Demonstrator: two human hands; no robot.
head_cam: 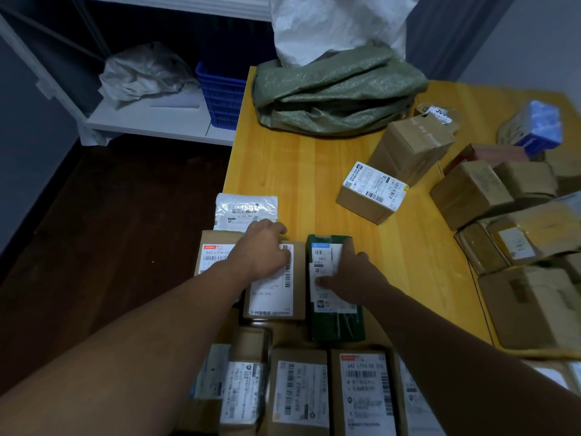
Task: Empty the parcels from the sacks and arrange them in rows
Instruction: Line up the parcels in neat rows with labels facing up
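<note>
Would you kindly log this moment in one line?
left hand holding brown labelled cardboard box | right hand gripping dark green labelled parcel | green woven sack slumped beyond

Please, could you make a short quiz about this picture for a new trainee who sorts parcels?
1. True or false: the left hand rests on the dark green parcel.
2. What lies at the far end of the table? A) a green sack B) a red tray C) a laptop
3. Fill in: the table top is ___.
Key: 1 false, it rests on a brown box; 2 A; 3 yellow.
</note>
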